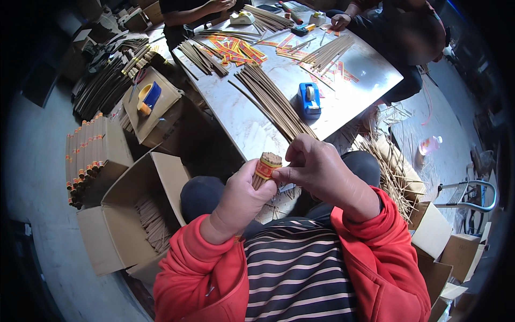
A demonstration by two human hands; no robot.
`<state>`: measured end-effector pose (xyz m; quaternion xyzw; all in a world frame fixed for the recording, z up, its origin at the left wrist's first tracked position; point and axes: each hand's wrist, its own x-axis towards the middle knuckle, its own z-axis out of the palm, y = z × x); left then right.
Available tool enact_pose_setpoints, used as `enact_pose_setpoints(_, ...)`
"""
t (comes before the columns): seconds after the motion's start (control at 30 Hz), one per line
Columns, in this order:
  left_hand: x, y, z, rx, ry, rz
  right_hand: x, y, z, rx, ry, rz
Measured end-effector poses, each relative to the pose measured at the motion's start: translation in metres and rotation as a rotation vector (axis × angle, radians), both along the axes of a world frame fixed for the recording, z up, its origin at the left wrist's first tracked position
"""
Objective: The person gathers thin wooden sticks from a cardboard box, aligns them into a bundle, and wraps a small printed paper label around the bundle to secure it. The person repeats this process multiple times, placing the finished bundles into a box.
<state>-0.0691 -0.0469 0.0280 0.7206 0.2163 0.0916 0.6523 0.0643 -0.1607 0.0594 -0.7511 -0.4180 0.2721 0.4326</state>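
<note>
Upright in front of my chest is a bundle of thin brown incense sticks [272, 158], wrapped near its top by a red and yellow paper band [264, 169]. My left hand [240, 194] is closed around the bundle below the band. Curled in a pinch, my right hand [322, 167] has its thumb against the band's right side; anything between its fingers is too small to make out. Just beyond my hands, a pile of loose incense sticks [271, 99] lies on the white table [217, 104]. A blue tape dispenser [309, 102] stands right of that pile.
Red and yellow labels [236, 50] lie scattered farther back. Two people sit across the table, one's hand [339, 22] over it. At my left are an open cardboard box [120, 228] with sticks inside and stacked banded bundles [85, 150]. Loose sticks [394, 174] lie at my right.
</note>
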Motion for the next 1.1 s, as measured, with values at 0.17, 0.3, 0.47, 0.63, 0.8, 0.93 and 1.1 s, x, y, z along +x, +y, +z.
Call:
enact_pose_setpoints(0.17,-0.001,0.005,0.009,-0.241,0.032,-0.084,0.009,-0.002,-0.003,0.070,0.161,0.092)
enact_pose_setpoints(0.3,-0.003,0.012,0.013,-0.401,0.038,-0.195,0.015,-0.004,-0.014,0.178,0.140,0.184)
enact_pose_setpoints(0.47,-0.003,0.017,0.004,-0.521,-0.096,-0.300,0.019,-0.001,-0.027,0.299,0.193,0.252)
enact_pose_setpoints(0.63,-0.001,0.013,0.011,-0.529,-0.063,-0.310,0.026,0.005,-0.045,0.464,0.233,0.362)
enact_pose_setpoints(0.8,-0.003,0.020,0.003,-0.658,-0.111,-0.429,0.024,0.006,-0.043,0.541,0.350,0.419)
enact_pose_setpoints(0.93,-0.003,0.017,0.005,-0.789,-0.124,-0.468,0.021,0.002,-0.041,0.557,0.400,0.441)
enact_pose_setpoints(1.1,-0.002,0.012,0.007,-0.912,-0.149,-0.543,0.021,-0.009,-0.031,0.592,0.381,0.504)
